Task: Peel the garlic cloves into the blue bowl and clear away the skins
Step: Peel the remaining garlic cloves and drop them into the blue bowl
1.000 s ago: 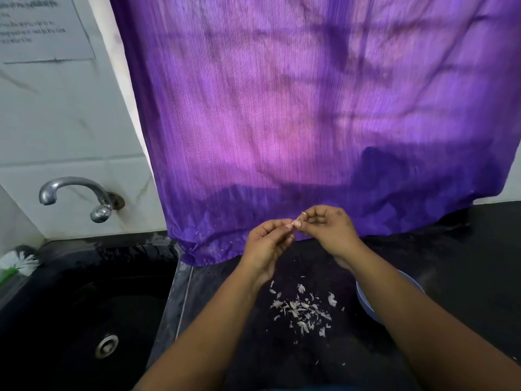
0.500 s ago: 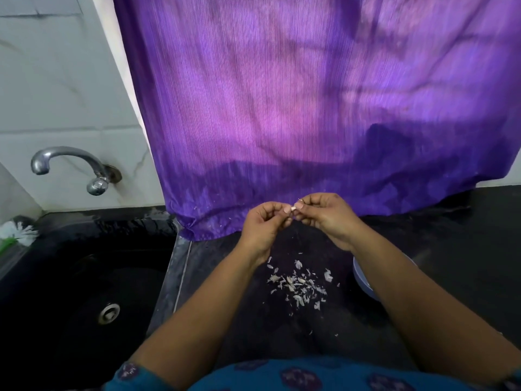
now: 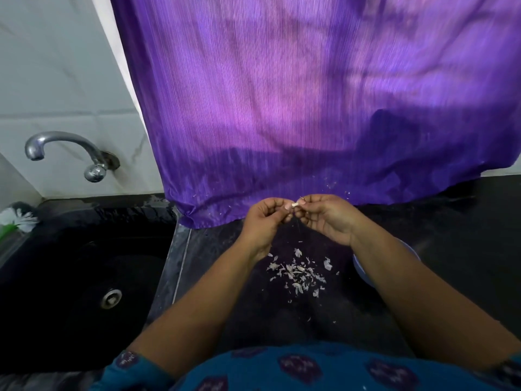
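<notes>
Both hands meet above the dark counter: the left hand and right hand pinch one small garlic clove between their fingertips. A scatter of pale skins lies just nearer on the counter. The blue bowl (mostly hidden under the right forearm) sits right of them.

skins between sink, bowl

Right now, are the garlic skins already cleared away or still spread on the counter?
Still spread. The garlic skins lie scattered on the dark counter, beside the blue bowl, below both hands.
</notes>
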Demonstrator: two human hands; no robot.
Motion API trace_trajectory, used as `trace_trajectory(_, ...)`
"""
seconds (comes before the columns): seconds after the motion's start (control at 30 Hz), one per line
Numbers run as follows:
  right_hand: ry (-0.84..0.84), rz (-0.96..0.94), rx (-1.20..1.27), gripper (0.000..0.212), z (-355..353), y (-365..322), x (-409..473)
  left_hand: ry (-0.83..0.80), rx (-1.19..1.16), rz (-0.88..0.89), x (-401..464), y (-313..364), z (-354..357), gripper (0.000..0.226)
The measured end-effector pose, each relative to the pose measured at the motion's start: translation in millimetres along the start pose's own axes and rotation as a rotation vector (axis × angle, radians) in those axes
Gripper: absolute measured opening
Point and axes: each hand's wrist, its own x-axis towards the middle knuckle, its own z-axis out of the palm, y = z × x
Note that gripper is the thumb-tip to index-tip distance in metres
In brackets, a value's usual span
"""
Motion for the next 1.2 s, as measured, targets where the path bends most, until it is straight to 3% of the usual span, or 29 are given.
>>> trace_trajectory(0.23, 0.006, 0.018, -0.016, 0.013, -1.5, 11.3, 6.5, 0.018, 0.05, 0.007, -1.3, -8.6, -0.3, 0.013)
trace_trajectory(0.43, 0.202, -0.341, -0.845, 0.007, -5.6, 33.1, 9.9, 0.064, 0.188, 0.038, -0.1, -24.1, -8.6, 0.014)
trace_trajectory(0.53, 0.225, -0.458, -1.023, 0.011, -4.3, 40.3, 5.9, 0.077, 0.317, 0.058, -1.5, -31.3, -12.9, 0.018)
trace_trajectory(0.83, 0.267, -0.478, -1.088, 0.015, -2.3, 54.5, 7.3, 0.061, 0.477, 0.05, -5.1, -41.0, -15.6, 0.024)
trace_trajectory(1.2, 0.216, -0.456, -1.093, 0.015, -5.9, 54.8, 10.6, 0.094, 0.449, 0.042, -5.5, -45.2, -15.2, 0.019)
